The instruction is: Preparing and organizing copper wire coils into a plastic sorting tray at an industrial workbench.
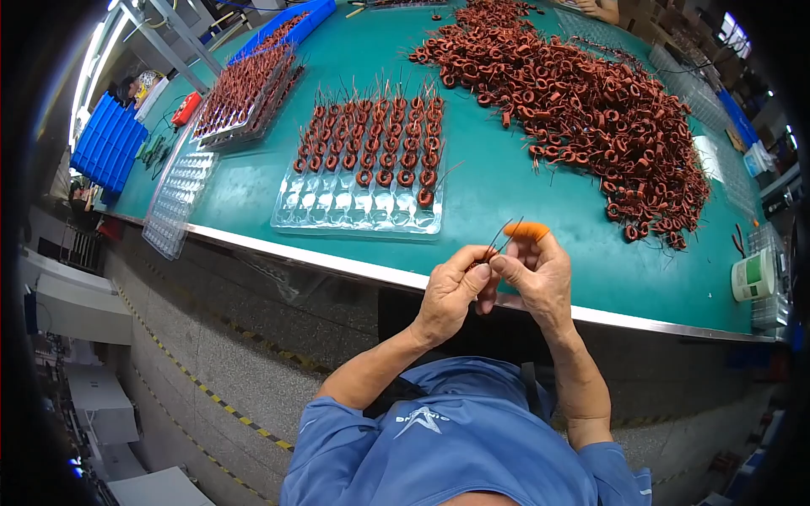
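Observation:
Just above the table's front edge, my left hand (pixel 451 293) pinches a small copper-wound ring coil (pixel 480 263) between thumb and fingers, which partly hide it. Two thin dark wire leads rise from the coil. My right hand (pixel 540 274) meets it from the right, thumb and fingers closed at the leads; an orange finger cot (pixel 527 229) covers one fingertip. Ahead lies a clear plastic tray (pixel 359 221) with rows of upright coils in its far pockets and bare pockets along its near side. A large heap of loose coils (pixel 582 118) spreads over the right of the green table.
Stacked filled trays (pixel 245 105) and a bare clear tray (pixel 179 198) are at left. Behind stands a blue bin (pixel 304 24); another blue crate (pixel 110 139) is beyond the left edge. A white-green tub (pixel 753 277) sits at right. Another person's hand (pixel 599 8) shows at the far side.

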The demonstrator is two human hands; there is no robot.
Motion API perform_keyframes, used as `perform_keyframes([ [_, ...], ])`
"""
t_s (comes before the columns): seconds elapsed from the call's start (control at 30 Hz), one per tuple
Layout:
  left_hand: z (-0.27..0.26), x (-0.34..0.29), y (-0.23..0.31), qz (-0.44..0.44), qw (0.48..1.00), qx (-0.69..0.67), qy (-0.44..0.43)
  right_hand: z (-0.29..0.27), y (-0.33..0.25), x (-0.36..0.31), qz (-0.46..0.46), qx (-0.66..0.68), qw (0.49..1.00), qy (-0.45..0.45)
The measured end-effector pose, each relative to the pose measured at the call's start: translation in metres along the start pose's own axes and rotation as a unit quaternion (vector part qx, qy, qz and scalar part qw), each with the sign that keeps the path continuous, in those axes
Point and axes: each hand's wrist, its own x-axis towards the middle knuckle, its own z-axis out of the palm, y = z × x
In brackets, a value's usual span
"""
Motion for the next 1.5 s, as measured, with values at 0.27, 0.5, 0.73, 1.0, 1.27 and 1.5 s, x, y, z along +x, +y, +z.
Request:
perform_keyframes([
  [0.27, -0.001, -0.003, -0.003, -0.037, 0.998, -0.041, 0.009, 0.0, 0.011, -0.002, 0.003, 0.078, 0.996, -0.039],
  [0.5, -0.007, -0.001, 0.005, -0.013, 1.0, -0.001, 0.006, -0.001, 0.015, 0.004, -0.001, 0.014, 0.999, 0.037],
  [0.73, -0.057, 0.003, 0.031, 0.059, 0.997, 0.026, 0.052, -0.04, -0.015, 0.014, -0.049, -0.112, 0.992, 0.044],
  [1.0, -0.041, 0.0, 0.02, 0.032, 0.999, -0.024, 0.01, 0.014, -0.015, 0.015, -0.274, -0.218, 0.936, -0.037],
  [1.27, -0.039, -0.005, 0.023, 0.006, 0.995, -0.098, -0.019, 0.024, -0.006, 0.013, -0.305, -0.23, 0.923, -0.047],
  [1.5, -0.034, -0.007, 0.024, -0.015, 0.99, -0.142, -0.005, 0.022, -0.005, 0.017, -0.347, -0.244, 0.904, -0.052],
])
